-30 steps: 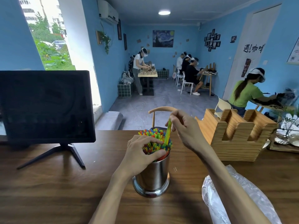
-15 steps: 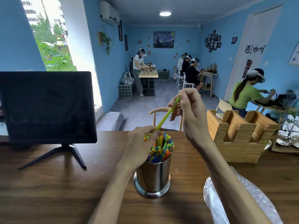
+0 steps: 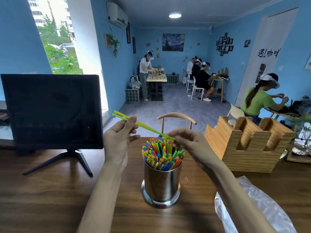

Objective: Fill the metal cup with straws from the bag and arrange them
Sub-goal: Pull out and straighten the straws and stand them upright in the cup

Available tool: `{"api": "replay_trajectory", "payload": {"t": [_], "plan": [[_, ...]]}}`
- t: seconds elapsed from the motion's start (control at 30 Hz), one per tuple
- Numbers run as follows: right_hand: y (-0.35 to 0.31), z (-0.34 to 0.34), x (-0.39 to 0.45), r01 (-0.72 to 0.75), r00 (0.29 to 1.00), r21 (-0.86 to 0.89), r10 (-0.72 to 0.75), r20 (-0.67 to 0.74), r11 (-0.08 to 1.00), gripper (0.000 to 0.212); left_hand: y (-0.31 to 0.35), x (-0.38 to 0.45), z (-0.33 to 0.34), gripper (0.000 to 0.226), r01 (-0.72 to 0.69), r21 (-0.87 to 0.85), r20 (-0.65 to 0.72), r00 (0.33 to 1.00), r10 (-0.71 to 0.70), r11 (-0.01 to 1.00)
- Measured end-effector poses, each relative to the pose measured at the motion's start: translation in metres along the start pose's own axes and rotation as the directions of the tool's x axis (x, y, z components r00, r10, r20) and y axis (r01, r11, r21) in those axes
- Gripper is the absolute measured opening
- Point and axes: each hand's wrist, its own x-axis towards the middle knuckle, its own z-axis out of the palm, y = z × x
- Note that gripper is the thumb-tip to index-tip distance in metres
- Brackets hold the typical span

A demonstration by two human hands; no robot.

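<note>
We hold two thin green and yellow plastic straws (image 3: 148, 127) almost level above the shiny metal cup (image 3: 161, 182), long axis running upper-left to lower-right. Our left hand (image 3: 117, 140) pinches them near the raised end, while our right hand (image 3: 188, 142) pinches the lower end.

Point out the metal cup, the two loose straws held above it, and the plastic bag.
metal cup (image 3: 161, 184): head view, on its shiny side wall.
loose straws (image 3: 146, 127): head view, mid-length, between the two hands.
plastic bag (image 3: 262, 204): head view, on its crinkled top surface.
</note>
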Motion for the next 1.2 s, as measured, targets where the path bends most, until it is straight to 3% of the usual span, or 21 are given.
{"api": "replay_trajectory", "payload": {"t": [0.13,0.23,0.3,0.37,0.43,0.5,0.67,0.83,0.97,1.2], "plan": [[0.001,0.005,-0.002,0.038,0.998,-0.236,-0.024,0.062,0.971,0.023,-0.007,0.003,0.006,0.006,-0.148,0.121,0.0,0.989,0.149,0.982],[0.008,0.0,0.001,0.063,0.995,-0.442,-0.091,-0.042,0.895,0.022,-0.01,0.0,0.009,0.015,-0.195,0.211,0.081,0.98,0.181,0.958],[0.015,-0.008,0.003,0.003,0.984,-0.593,-0.108,-0.141,0.805,0.018,-0.014,-0.002,0.011,0.03,-0.237,0.291,0.157,0.968,0.198,0.927],[0.02,-0.013,0.002,-0.068,0.987,-0.64,-0.041,-0.153,0.765,0.009,-0.02,-0.004,0.009,0.059,-0.304,0.377,0.259,0.942,0.215,0.875],[0.026,-0.014,0.002,-0.096,0.99,-0.661,0.005,-0.139,0.745,0.014,-0.028,-0.006,0.007,0.075,-0.394,0.509,0.349,0.907,0.235,0.765],[0.027,-0.012,0.004,-0.094,0.991,-0.695,0.0,-0.134,0.713,0.012,-0.037,-0.006,0.006,0.07,-0.455,0.595,0.424,0.878,0.223,0.662],[0.022,-0.01,0.01,-0.115,0.99,-0.779,0.002,-0.144,0.616,0.006,-0.057,-0.007,0.003,0.038,-0.459,0.654,0.464,0.871,0.161,0.601],[0.021,-0.008,0.014,-0.118,0.992,-0.766,0.047,-0.114,0.631,0.01,-0.067,-0.005,-0.002,0.015,-0.51,0.721,0.501,0.851,0.155,0.469],[0.016,-0.007,0.017,-0.088,0.995,-0.746,0.033,-0.089,0.66,0.012,-0.063,-0.003,-0.001,0.014,-0.493,0.755,0.518,0.853,0.068,0.433],[0.01,-0.012,0.017,-0.036,0.995,-0.673,-0.039,-0.096,0.739,0.027,-0.063,-0.002,0.001,0.019,-0.454,0.783,0.486,0.873,0.037,0.426]]}}
